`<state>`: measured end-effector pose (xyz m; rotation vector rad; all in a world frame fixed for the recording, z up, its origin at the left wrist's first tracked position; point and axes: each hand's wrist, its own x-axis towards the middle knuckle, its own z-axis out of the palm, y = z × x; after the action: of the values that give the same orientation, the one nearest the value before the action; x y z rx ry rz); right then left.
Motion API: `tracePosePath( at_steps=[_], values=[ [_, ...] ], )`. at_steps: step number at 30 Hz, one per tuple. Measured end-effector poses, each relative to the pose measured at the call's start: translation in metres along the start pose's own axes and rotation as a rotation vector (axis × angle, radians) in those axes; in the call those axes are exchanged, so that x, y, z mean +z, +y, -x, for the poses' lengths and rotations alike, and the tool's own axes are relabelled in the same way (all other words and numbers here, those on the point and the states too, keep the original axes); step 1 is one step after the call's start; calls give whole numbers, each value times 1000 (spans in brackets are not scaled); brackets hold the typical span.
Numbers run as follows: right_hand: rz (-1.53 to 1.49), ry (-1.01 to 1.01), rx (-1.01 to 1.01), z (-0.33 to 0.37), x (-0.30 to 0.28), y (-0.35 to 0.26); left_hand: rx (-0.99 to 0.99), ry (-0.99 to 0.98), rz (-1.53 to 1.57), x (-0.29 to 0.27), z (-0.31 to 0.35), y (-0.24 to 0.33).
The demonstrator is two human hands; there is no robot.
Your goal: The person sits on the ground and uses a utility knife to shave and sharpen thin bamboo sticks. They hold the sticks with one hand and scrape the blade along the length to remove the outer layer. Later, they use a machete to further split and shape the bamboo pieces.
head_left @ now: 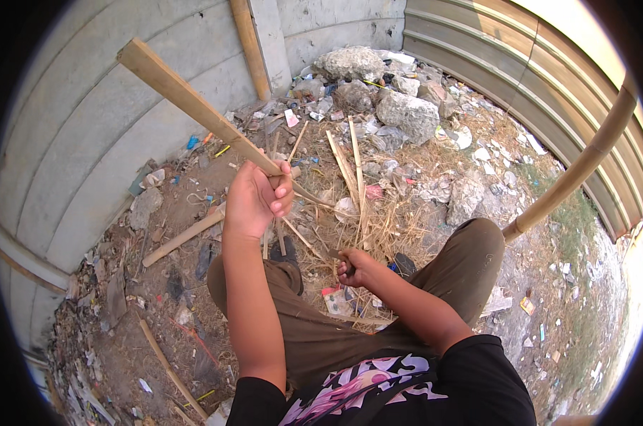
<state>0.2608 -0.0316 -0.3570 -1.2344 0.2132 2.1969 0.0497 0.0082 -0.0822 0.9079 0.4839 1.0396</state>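
Observation:
My left hand (259, 201) is closed round the lower part of a long flat bamboo slat (187, 99). The slat rises at a slant toward the upper left, its cut end high before the grey wall. My right hand (358, 270) is closed in a fist low between my knees. A small dark tool (333, 253) shows only in part at its fingers, and its kind is hidden. Thin split strips (358, 170) lie on the ground just beyond my right hand, among dry shavings (389, 224).
A grey panel wall (87, 135) stands at the left, a ribbed metal fence (513, 57) at the right. Rubble stones (407, 117) are heaped at the back. A bamboo pole (570, 181) slants beside my right knee. Another wooden piece (183, 236) lies left. Litter covers the ground.

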Motion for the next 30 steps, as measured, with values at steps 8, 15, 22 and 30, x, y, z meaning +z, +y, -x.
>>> tracePosePath(
  at_steps=[8, 15, 22, 30],
  values=[
    [120, -120, -658, 167, 2, 41, 289, 17, -18, 19, -8, -13],
    [476, -43, -1328, 252, 57, -3, 529, 147, -133, 63, 18, 10],
    [440, -308, -1471, 197, 37, 6, 510, 10, -46, 72, 22, 14],
    [1004, 135, -879, 93, -1, 47, 420, 196, -409, 74, -23, -23]
  ],
)
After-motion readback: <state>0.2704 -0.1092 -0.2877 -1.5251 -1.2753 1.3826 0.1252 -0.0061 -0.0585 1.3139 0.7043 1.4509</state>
